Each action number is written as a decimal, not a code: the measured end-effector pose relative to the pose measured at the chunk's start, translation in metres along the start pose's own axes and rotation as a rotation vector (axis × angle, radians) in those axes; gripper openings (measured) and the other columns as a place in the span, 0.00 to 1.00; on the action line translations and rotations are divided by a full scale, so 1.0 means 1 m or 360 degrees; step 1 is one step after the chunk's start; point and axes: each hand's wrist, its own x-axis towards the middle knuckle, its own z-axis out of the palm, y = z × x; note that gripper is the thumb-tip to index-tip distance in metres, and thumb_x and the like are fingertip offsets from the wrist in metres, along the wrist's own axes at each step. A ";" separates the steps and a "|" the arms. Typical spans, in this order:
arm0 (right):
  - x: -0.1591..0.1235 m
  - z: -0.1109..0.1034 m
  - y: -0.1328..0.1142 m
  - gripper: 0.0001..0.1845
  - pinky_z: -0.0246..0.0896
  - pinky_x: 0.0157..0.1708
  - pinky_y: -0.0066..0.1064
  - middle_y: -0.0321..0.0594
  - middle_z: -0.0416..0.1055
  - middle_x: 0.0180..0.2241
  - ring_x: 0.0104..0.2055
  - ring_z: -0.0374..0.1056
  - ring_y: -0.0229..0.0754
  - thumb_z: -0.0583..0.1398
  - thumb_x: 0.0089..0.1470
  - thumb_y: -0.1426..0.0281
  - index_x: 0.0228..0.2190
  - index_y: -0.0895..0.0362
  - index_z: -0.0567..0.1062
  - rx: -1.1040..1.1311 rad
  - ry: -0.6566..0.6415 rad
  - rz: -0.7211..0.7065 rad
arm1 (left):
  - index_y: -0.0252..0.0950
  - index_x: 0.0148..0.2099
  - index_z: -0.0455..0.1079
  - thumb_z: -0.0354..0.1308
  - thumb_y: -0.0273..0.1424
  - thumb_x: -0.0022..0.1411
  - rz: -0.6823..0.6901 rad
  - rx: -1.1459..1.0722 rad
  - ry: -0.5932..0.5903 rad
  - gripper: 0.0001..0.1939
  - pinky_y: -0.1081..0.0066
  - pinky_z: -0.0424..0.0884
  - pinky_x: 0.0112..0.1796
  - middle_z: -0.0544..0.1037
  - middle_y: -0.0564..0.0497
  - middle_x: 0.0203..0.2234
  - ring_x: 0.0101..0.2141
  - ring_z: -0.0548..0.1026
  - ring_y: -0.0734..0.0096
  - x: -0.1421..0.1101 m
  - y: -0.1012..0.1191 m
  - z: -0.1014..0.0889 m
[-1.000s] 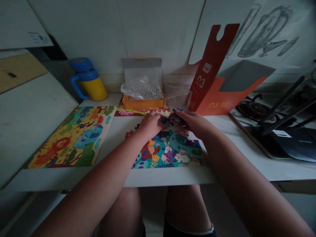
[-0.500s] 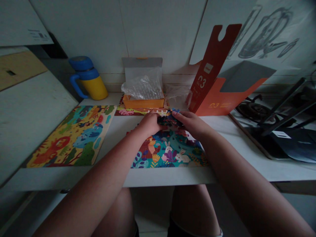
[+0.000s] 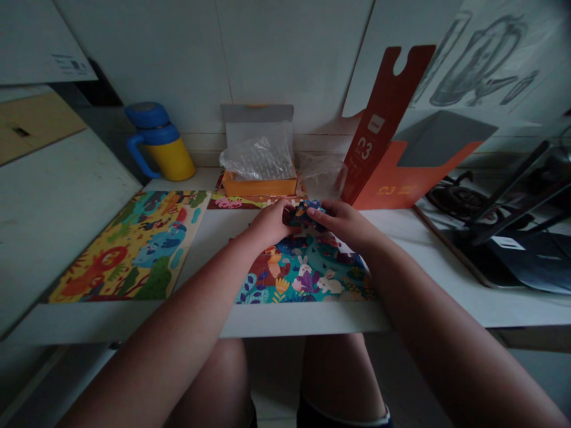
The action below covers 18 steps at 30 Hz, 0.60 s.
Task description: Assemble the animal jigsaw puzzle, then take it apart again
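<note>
My left hand (image 3: 277, 219) and my right hand (image 3: 338, 217) meet over the table, both closed around a small stack of dark blue puzzle pieces (image 3: 307, 209). The right thumb lies across the top of the stack, while the left fingers curl round its other side. Below them lies a partly assembled jigsaw puzzle (image 3: 307, 270) with white rabbits, a brown fox-like animal and flowers on teal. Its upper part is hidden behind my hands. A finished-looking yellow animal puzzle (image 3: 134, 246) lies flat to the left.
An open orange box (image 3: 259, 186) with crumpled clear plastic (image 3: 259, 157) stands at the back, on another colourful picture sheet. Right of it are a tall orange carton (image 3: 401, 178) and a gas stove (image 3: 464, 199). A blue and yellow jug (image 3: 167, 145) stands back left.
The puzzle pieces between my hands have shifted and turned, showing more of their blue faces. My right hand has drawn slightly left. The things around have stayed put.
</note>
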 end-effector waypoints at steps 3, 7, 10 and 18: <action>0.000 0.004 0.000 0.31 0.63 0.19 0.28 0.34 0.74 0.28 0.22 0.66 0.37 0.70 0.54 0.41 0.43 0.55 0.78 -0.0067 -0.0023 0.0038 | 0.38 0.50 0.73 0.76 0.26 0.52 0.0091 -0.0089 -0.0069 0.25 0.66 0.75 0.41 0.84 0.50 0.40 0.39 0.81 0.64 -0.002 0.001 -0.001; 0.005 0.005 0.005 0.33 0.66 0.20 0.29 0.38 0.79 0.37 0.27 0.71 0.40 0.76 0.50 0.50 0.50 0.51 0.74 0.0058 0.0165 -0.0004 | 0.36 0.51 0.75 0.72 0.23 0.55 0.0120 -0.0197 -0.0118 0.21 0.66 0.75 0.43 0.84 0.49 0.41 0.40 0.81 0.65 -0.003 0.007 -0.005; 0.004 0.002 0.003 0.31 0.68 0.24 0.29 0.43 0.81 0.40 0.32 0.75 0.43 0.77 0.49 0.52 0.50 0.52 0.77 0.0078 0.0208 -0.0061 | 0.36 0.52 0.75 0.70 0.24 0.57 0.0159 -0.0287 -0.0120 0.20 0.66 0.75 0.44 0.84 0.49 0.42 0.41 0.81 0.65 -0.003 0.009 -0.006; -0.002 -0.002 -0.007 0.27 0.66 0.28 0.30 0.41 0.81 0.34 0.32 0.72 0.43 0.72 0.55 0.46 0.42 0.56 0.83 0.0067 0.0009 -0.0144 | 0.37 0.57 0.72 0.69 0.24 0.59 0.0262 -0.0415 -0.0078 0.24 0.67 0.76 0.46 0.84 0.48 0.43 0.43 0.82 0.67 -0.007 0.020 -0.010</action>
